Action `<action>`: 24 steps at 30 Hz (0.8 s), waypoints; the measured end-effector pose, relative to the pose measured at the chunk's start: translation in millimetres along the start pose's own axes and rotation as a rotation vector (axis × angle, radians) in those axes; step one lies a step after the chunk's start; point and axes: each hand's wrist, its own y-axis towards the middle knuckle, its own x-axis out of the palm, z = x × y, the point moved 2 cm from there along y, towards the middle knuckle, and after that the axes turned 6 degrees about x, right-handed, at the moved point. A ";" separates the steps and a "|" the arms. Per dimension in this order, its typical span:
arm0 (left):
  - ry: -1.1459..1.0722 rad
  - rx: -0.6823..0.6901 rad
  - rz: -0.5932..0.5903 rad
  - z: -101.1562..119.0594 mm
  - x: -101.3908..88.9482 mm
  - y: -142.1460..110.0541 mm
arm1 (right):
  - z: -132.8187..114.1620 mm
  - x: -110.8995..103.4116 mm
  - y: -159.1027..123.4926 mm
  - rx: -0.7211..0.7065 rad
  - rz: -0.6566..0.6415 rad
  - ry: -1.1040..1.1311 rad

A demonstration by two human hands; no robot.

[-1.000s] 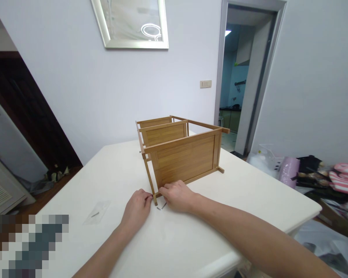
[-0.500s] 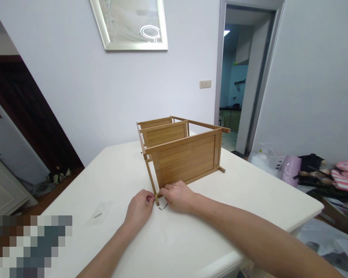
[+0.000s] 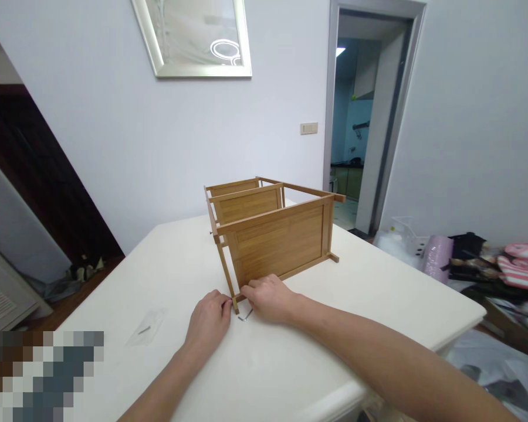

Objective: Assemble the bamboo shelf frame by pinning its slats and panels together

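Observation:
A wooden shelf rack lies on its side on the white table. My left hand is closed in a pinch against the outer side of the rack's near leg; what its fingertips hold, if anything, is hidden. With fingers curled, my right hand grips the lower edge of the near shelf panel, just right of that leg. An L-shaped hex key lies on the table below the right hand, one end hidden by it. Left of the left hand is a small clear plastic bag with a thin metal piece.
A screw-like piece sticks out of the rack's left side. Behind the table is a wall with a framed mirror and a switch plate. A doorway stands at the back right. A pink roll and piled clothes lie right of the table.
The left fingers have turned slightly and closed up at the near leg. My right hand keeps its place on the rack. The whole view has shifted a little.

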 end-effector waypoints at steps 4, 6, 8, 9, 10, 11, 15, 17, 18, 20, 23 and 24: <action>-0.014 -0.072 -0.020 -0.9 1.2 2.7 | -0.9 0.5 0.1 -0.003 0.012 0.008; -0.031 -0.098 -0.028 -1.9 1.5 4.8 | -1.7 0.1 0.0 -0.001 0.011 0.013; -0.049 -0.112 -0.032 -2.4 1.4 6.3 | -2.5 -0.4 -0.1 0.005 0.002 0.016; -0.062 -0.120 -0.029 -2.5 1.2 6.6 | -2.8 -0.7 -0.2 0.009 -0.005 0.017; -0.078 -0.130 -0.025 -2.6 0.9 6.7 | -2.9 -1.0 -0.3 0.012 -0.011 0.019; -0.096 -0.141 -0.021 -2.7 0.7 6.5 | -2.9 -1.2 -0.4 0.015 -0.016 0.021; -0.127 -0.141 -0.010 -3.3 -0.3 4.1 | -2.1 -1.6 -0.7 0.019 -0.015 0.027; -0.093 -0.086 -0.022 -2.4 -0.2 2.9 | -1.5 -1.2 -0.9 0.019 -0.014 0.028; -0.068 -0.056 -0.028 -1.7 -0.1 2.3 | -1.3 -0.9 -0.9 0.020 -0.013 0.028; -0.022 -0.016 -0.032 0.0 0.4 1.5 | -1.0 -0.1 -0.8 0.022 -0.007 0.028; 0.018 -0.014 -0.023 1.8 0.9 1.6 | -1.4 0.9 -0.3 0.018 0.000 0.025; 0.018 -0.026 -0.020 1.8 1.0 2.0 | -1.7 1.0 0.0 0.014 0.001 0.023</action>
